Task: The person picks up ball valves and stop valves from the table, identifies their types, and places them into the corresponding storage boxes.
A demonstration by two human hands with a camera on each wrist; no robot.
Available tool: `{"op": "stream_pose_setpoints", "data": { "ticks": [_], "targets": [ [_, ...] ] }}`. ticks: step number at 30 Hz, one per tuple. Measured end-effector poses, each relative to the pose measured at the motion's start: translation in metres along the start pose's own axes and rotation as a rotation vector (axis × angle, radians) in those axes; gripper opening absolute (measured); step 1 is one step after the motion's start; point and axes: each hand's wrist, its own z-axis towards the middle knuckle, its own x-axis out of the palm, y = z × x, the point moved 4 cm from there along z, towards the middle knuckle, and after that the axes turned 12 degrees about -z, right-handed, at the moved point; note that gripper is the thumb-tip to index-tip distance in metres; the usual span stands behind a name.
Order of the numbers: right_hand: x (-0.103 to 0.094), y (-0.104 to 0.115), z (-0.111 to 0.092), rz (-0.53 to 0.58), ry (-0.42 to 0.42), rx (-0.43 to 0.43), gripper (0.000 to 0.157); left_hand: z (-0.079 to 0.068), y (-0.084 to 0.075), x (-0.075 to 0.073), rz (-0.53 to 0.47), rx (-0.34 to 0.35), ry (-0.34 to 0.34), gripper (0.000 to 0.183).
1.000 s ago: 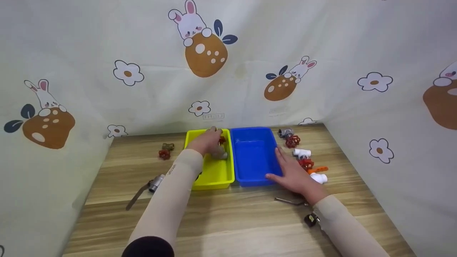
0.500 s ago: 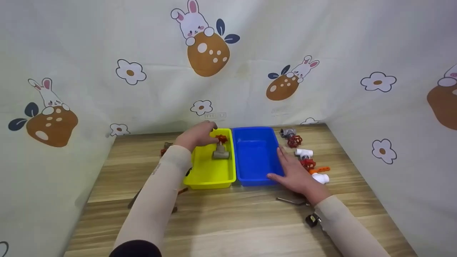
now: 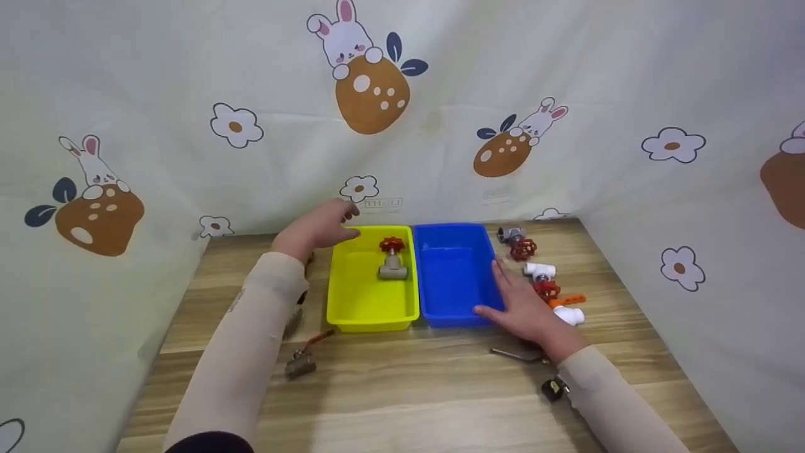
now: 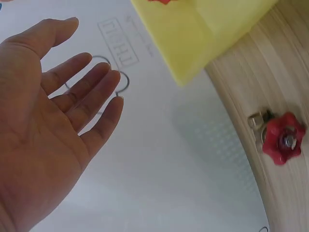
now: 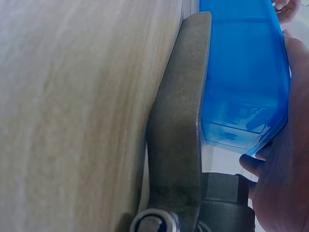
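My left hand point(image 3: 321, 228) hovers over the back left corner of the yellow tray point(image 3: 372, 326). Its fingers are loosely bent, and the left wrist view shows the palm holding nothing. In the yellow tray lies a gate valve point(image 3: 393, 270) with a red handwheel. My right hand point(image 3: 523, 311) rests against the right rim of the blue tray point(image 3: 456, 322), fingers extended. Below the right wrist is a lever-handled valve, its long metal lever point(image 5: 176, 106) large in the right wrist view. A brass valve with a red handwheel point(image 4: 284, 138) lies left of the yellow tray, mostly hidden by my left wrist in the head view.
Right of the blue tray lie a metal valve with a red wheel point(image 3: 521, 245), a white valve with a red wheel point(image 3: 542, 278) and a white valve with an orange handle point(image 3: 569, 314). A ball valve point(image 3: 301, 364) lies at front left. A printed cloth point(image 3: 434, 157) hangs behind.
My left hand has let go of the gate valve in the yellow tray and moved up and left, uncovering it. The right hand stays at the blue tray.
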Motion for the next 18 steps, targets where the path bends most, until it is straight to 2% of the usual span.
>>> {"op": "stream_pose_setpoints", "data": {
  "ticks": [6, 12, 18],
  "targets": [
    [-0.002, 0.001, 0.000, 0.005, 0.002, 0.006, 0.118, -0.011, 0.017, -0.015, -0.040, -0.050, -0.042, 0.053],
    [-0.003, 0.002, 0.000, 0.003, -0.005, 0.003, 0.118, -0.022, 0.031, -0.022, -0.059, -0.040, -0.080, 0.049],
    [-0.001, 0.002, 0.001, 0.008, -0.022, -0.019, 0.116, -0.029, 0.047, -0.024, -0.062, -0.027, -0.073, 0.050]
  ]
}}
